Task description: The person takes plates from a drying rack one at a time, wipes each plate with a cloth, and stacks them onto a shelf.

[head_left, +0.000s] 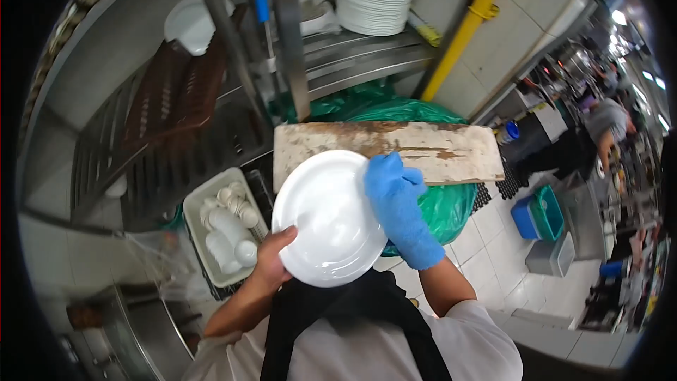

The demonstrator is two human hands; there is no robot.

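A round white plate [328, 219] is held in front of my chest, its face turned up toward the camera. My left hand [273, 257] is bare and grips the plate's lower left edge, thumb on top. My right hand [395, 187] wears a blue glove; its fingers are curled together at the plate's upper right rim, and what they hold, if anything, is hidden. Behind the plate lies a worn wooden board [451, 155], over a bin lined with a green bag [451, 212].
On the left stands a pale tub [201, 201] with white cups. A stack of white plates [377, 0] rests on the metal shelf [360, 63], beside a yellow pipe [465, 28]. At right, a blue bin [525, 217] stands near a person [606, 123].
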